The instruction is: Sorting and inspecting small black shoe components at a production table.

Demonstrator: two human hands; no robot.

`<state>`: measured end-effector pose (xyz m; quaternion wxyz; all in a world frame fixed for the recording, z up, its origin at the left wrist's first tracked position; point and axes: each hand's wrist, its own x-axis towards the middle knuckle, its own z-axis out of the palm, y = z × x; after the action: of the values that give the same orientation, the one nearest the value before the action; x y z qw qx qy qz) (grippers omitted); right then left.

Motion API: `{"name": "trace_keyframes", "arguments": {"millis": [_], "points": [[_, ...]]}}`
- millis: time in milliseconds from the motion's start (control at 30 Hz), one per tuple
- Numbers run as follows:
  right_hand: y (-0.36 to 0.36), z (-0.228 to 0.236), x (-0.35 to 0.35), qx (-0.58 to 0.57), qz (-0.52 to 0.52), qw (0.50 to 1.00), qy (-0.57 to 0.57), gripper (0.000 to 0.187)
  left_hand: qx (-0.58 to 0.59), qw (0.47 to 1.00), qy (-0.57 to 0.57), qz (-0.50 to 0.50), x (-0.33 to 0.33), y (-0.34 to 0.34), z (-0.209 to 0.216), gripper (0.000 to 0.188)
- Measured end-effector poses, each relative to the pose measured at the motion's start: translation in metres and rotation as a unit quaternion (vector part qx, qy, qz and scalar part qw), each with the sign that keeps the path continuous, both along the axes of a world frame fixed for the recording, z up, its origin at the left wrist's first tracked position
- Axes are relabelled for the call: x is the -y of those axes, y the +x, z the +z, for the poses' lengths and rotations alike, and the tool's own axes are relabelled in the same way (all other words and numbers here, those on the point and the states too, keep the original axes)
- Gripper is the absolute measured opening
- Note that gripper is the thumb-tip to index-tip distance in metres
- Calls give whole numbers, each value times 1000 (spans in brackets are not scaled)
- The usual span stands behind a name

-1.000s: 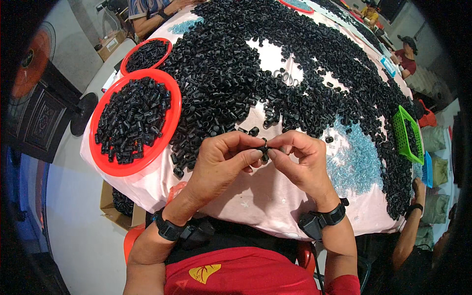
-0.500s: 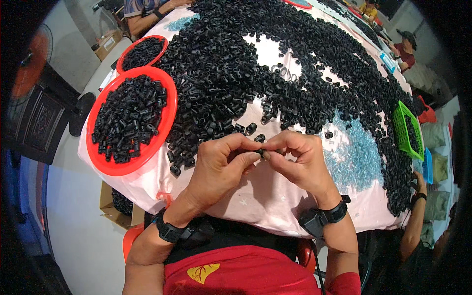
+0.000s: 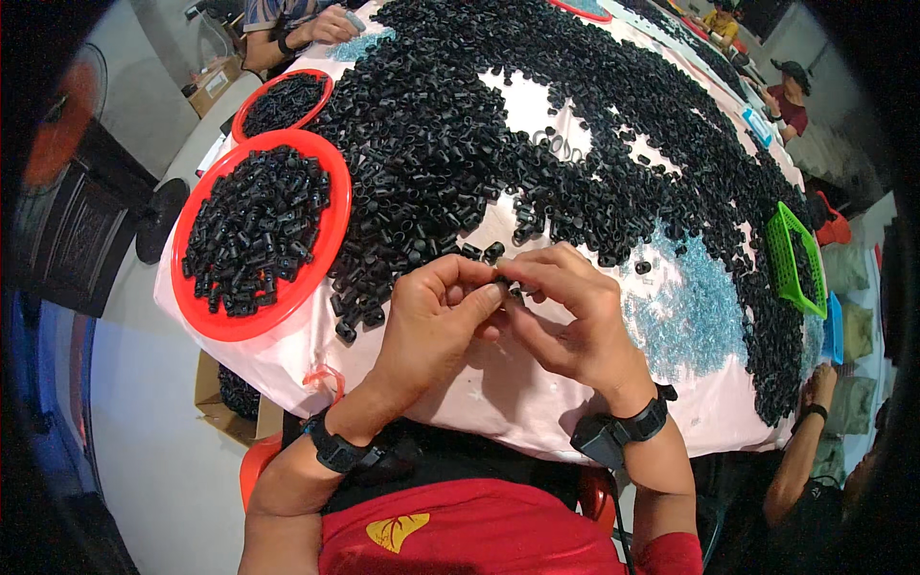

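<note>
Small black part [image 3: 515,288] held over the near side of the desk [image 3: 522,407], grip of the left hand [image 3: 428,318] clamped on it, fingertips of the right hand [image 3: 578,321] at it, closure unclear; long axis and pointing direction finger-hidden, undetermined.

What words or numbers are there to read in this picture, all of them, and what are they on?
None that I can read clearly.
Cardboard box at the upper left: any marks are too small and blurred.
Blue-and-white packet at the right: too small to read.
Red shirt: a yellow emblem, no letters I can see.
Small black part at the left hand: too small to tell.
</note>
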<state>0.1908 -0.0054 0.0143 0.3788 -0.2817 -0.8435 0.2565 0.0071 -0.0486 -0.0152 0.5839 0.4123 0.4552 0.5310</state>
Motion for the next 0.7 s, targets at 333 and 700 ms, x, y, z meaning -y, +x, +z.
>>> {"name": "trace_keyframes", "arguments": {"millis": [333,700], "points": [[-2,-5,-1,3,-6,999,50,43,57,994,-28,-88,-2,-7,2,19],[-2,-1,-4,22,-1,999,45,42,56,991,-62,-108,-2,-7,10,23]]}}
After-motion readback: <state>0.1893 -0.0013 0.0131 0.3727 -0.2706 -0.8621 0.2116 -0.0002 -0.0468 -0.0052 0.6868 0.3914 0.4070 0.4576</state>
